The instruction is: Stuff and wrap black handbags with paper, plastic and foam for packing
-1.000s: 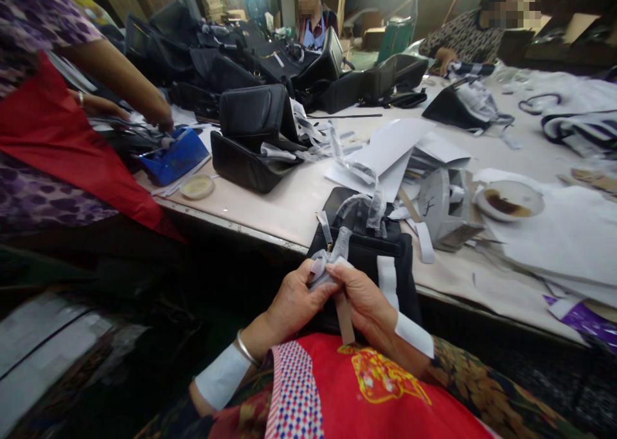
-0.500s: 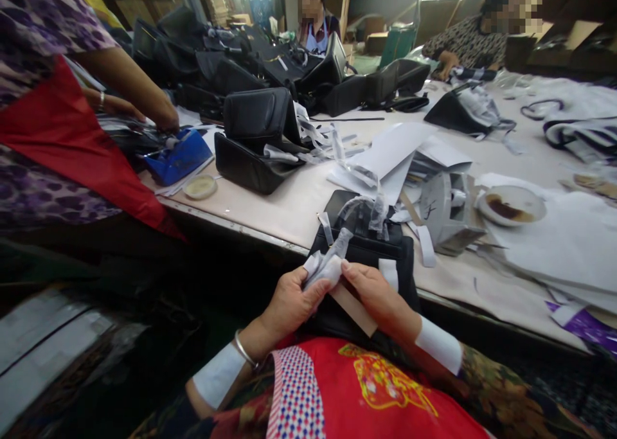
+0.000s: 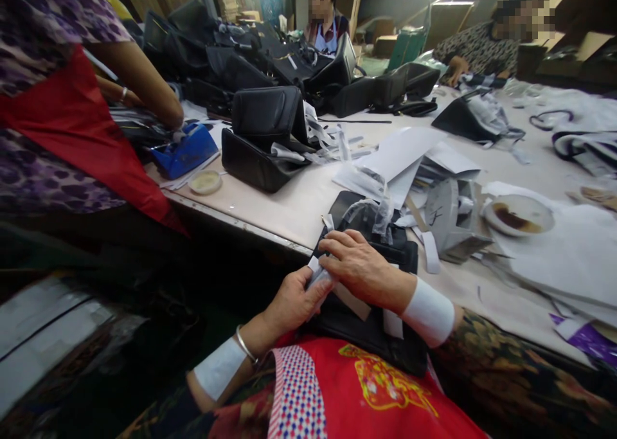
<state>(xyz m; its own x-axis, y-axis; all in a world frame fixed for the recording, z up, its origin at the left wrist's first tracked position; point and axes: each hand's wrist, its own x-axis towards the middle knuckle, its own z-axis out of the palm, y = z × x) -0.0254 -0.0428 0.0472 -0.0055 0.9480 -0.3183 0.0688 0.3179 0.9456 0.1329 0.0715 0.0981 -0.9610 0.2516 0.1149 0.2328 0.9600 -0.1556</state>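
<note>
My left hand (image 3: 295, 303) is closed round a bundle of white wrapping (image 3: 317, 274), thumb pressed along it. Over the top of the same bundle curls my right hand (image 3: 360, 269), its fingers bent and touching the wrapping. What the wrapping encloses is hidden. Beneath both hands a black bag (image 3: 344, 326) lies across the table edge and my lap. Clear plastic film covers its handle (image 3: 384, 215). A beige strip (image 3: 353, 303) sticks out below my right hand, and a white tab (image 3: 393, 324) lies on the bag.
On the right stand a grey holder (image 3: 446, 223) and a bowl of brown liquid (image 3: 518, 217). Black bags (image 3: 267, 114) are piled at the back left. A co-worker's arm (image 3: 144, 72) reaches to a blue box (image 3: 186, 153). White paper sheets (image 3: 409, 146) lie mid-table.
My right hand has gone from pinching the wrapping's end to lying over it with curled fingers. The left hand keeps its hold. The view has shifted slightly.
</note>
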